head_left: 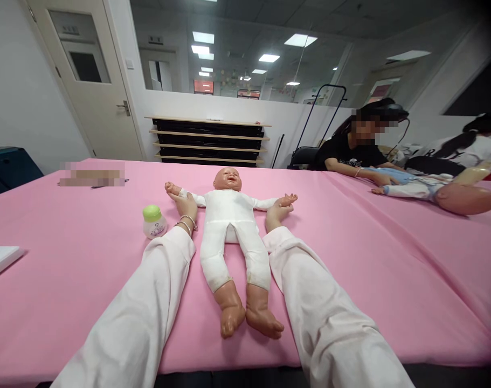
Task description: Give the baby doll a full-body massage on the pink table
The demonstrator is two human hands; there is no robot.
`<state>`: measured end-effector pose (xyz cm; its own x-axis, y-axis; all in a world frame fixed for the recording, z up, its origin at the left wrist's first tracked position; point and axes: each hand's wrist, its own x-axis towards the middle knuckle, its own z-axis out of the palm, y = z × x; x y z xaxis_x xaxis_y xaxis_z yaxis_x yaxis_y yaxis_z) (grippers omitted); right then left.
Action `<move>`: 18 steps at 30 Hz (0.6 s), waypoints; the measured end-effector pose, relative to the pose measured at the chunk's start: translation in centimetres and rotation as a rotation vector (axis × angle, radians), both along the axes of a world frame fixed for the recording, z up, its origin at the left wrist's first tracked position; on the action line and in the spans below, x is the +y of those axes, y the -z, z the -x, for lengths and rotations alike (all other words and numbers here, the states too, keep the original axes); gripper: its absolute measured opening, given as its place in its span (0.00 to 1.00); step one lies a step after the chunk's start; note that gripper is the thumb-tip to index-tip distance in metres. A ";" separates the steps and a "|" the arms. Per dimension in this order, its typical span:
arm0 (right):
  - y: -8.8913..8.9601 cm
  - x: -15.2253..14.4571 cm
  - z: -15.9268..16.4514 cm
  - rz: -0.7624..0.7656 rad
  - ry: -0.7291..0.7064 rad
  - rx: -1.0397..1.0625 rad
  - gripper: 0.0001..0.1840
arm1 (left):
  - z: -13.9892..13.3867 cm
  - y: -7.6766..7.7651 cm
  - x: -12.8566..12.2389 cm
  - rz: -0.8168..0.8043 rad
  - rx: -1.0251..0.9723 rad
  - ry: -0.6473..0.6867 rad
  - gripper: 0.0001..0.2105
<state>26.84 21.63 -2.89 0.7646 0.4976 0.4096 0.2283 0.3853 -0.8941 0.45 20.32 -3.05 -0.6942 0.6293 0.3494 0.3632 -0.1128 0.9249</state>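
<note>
A baby doll [230, 207] with a white cloth body lies on its back on the pink-covered table, feet toward me and arms stretched out sideways. My left hand [186, 206] is closed around the doll's forearm on the left side of the view, just below its small hand. On the other side my right hand [278, 214] grips the opposite forearm near the wrist. Most of my fingers are tucked behind the doll's arms. A white jar with a green lid [154, 222] stands beside my left wrist.
The pink table cover [370, 280] has creases on the right. A co-worker [356, 145] at the right handles another doll [463, 198] in light blue clothing. A white box [2, 261] sits at the left edge. Shelves [211, 141] stand behind the table.
</note>
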 end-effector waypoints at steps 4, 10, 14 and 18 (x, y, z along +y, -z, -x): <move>-0.1 -0.7 0.5 -0.067 0.039 -0.092 0.27 | -0.5 -0.9 -1.0 -0.023 0.081 0.025 0.36; -0.6 -1.7 1.5 -0.100 -0.116 -0.466 0.26 | -1.0 -1.6 -1.8 -0.026 0.405 0.117 0.34; -0.4 -1.7 2.1 -0.084 -0.297 -0.699 0.21 | -1.3 -1.7 -1.7 -0.011 0.626 0.168 0.30; -0.2 -1.3 2.4 -0.056 -0.470 -0.809 0.18 | -1.6 -1.7 -1.6 0.015 0.796 0.240 0.28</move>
<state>24.49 20.31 -2.73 -0.0377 0.6466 0.7619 0.5826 0.6337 -0.5090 2.10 18.72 -1.37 -0.0898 0.7371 0.6698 0.8771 -0.2601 0.4037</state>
